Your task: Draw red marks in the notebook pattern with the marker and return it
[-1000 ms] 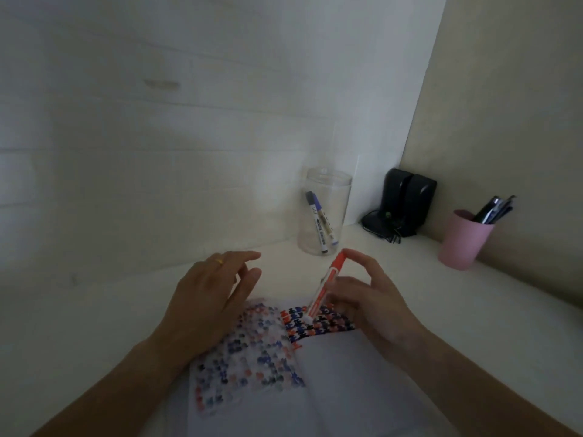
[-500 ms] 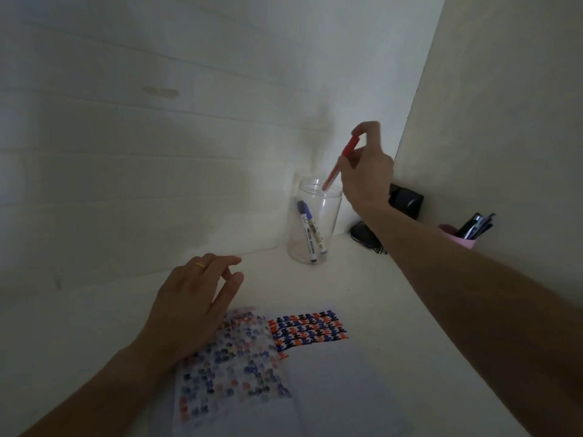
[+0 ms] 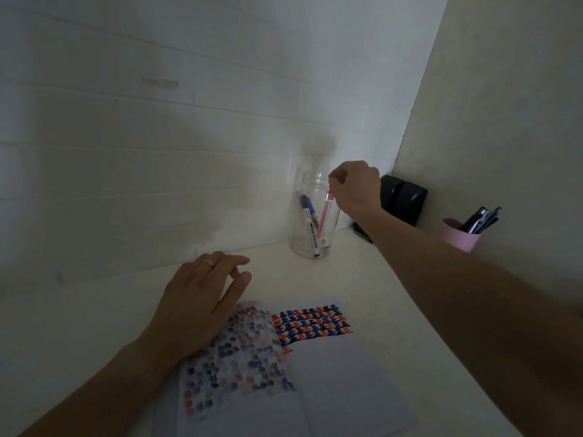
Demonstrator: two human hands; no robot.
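The open notebook (image 3: 340, 380) lies on the white desk, with a red, blue and black pattern (image 3: 310, 323) on the top of its right page. My left hand (image 3: 202, 298) rests flat on the left page, fingers apart. A clear jar (image 3: 304, 234) stands at the back by the wall. The red marker (image 3: 325, 216) stands tip down inside it, beside a blue marker (image 3: 308, 212). My right hand (image 3: 356, 187) is at the jar's rim, fingertips pinched on the red marker's top end.
A pink cup (image 3: 459, 236) with dark pens stands at the right wall. Two black speakers (image 3: 402, 198) sit in the corner behind my right hand. The white desk (image 3: 94, 326) meets the wall at the back and right.
My right hand lifted the red marker off the notebook, carried it up to the jar and lowered it inside. My left hand stayed on the left page.
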